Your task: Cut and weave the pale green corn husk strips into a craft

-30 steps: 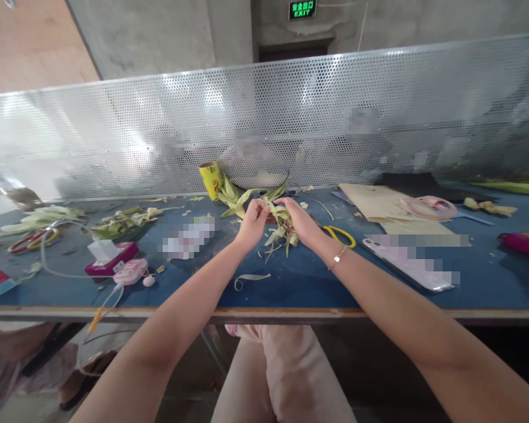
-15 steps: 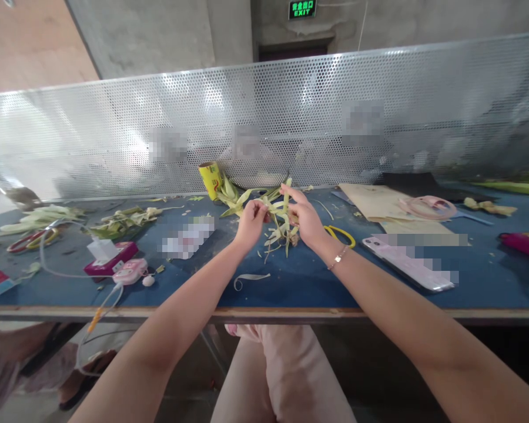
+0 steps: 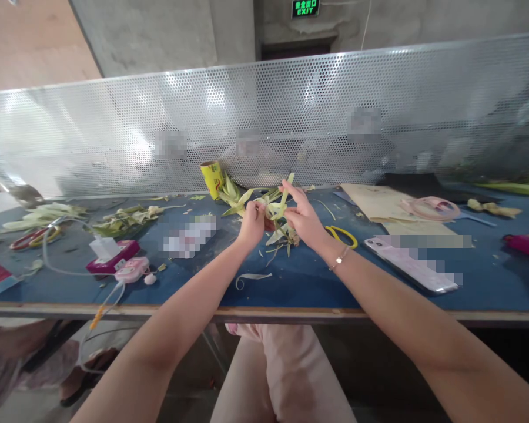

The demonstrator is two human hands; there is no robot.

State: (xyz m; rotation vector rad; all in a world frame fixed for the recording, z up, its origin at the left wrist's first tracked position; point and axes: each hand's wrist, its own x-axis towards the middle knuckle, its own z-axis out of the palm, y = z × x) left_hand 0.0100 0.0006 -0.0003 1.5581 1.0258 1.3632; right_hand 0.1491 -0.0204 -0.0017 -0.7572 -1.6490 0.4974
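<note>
My left hand [image 3: 251,222] and my right hand [image 3: 303,218] meet over the blue table [image 3: 308,276], both holding a woven piece of green leaf strips [image 3: 278,222]. The left hand's fingers are closed on the piece's left side. My right hand pinches a strip with thumb and middle fingers while its index finger points up beside an upright strip end. Loose strip ends hang below the piece toward the table. More green leaves [image 3: 231,197] lie just behind it.
Yellow-handled scissors [image 3: 341,235] and a phone [image 3: 412,264] lie right of my hands. A yellow roll [image 3: 212,176], brown paper [image 3: 379,205], a pink ring [image 3: 427,207], a pink box with charger [image 3: 110,258] and more leaves [image 3: 123,218] sit around. A perforated metal screen [image 3: 291,117] backs the table.
My right hand lifted a strip upward and raised its index finger; both hands shifted slightly toward me and the left. The woven piece moved with them.
</note>
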